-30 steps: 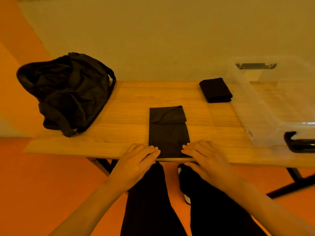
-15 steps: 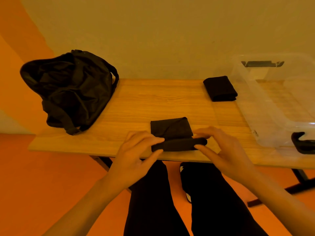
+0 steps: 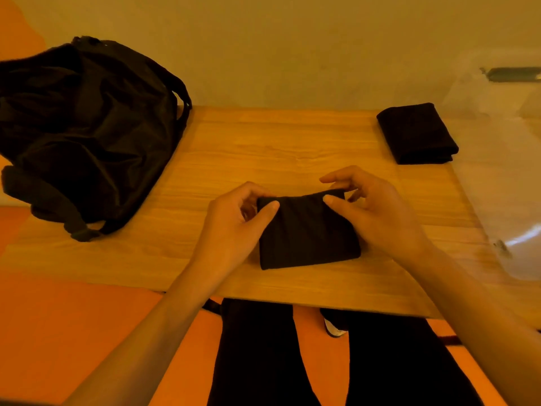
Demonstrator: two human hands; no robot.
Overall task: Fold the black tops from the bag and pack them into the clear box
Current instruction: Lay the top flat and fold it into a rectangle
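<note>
Black folded top [image 3: 307,230], judged soft, light; far corners pinched between fingers [image 3: 251,190] of left hand [image 3: 231,227] and right hand [image 3: 380,213]; likely best scooped from beneath.

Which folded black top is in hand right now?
The front-centre top: left hand and right hand pinch its far corners. The other top lies untouched far right, beside the clear box.

table [image 3: 263,148] | bag [image 3: 87,127] left | 2 folded tops: centre top [image 3: 307,230], far-right top [image 3: 415,133] | clear box [image 3: 503,200] right, contents unclear
</note>
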